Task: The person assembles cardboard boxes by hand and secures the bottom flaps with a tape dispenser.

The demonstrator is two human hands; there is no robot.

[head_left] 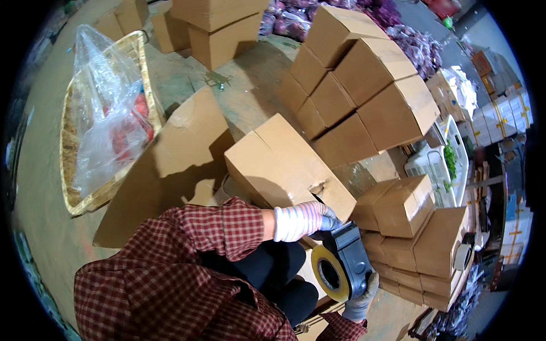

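A black tape dispenser [355, 267] carries a wide roll of yellowish tape [315, 271], tilted in front of my knees. My right hand [362, 300], in a pale glove, is closed round its lower end. My left hand [304, 220], in a striped glove with dark fingers, is closed at the dispenser's upper end; its fingertips are partly hidden there. Just beyond the left hand lies a closed cardboard box [284, 162] with a torn, dark hole near its near right end.
Stacked cardboard boxes [361, 85] stand beyond, with more boxes [404, 227] at the right. A large cardboard sheet [176, 148] leans left of the box. At far left is a woven basket [67, 153] lined with clear plastic. A white crate [422, 165] holds greens.
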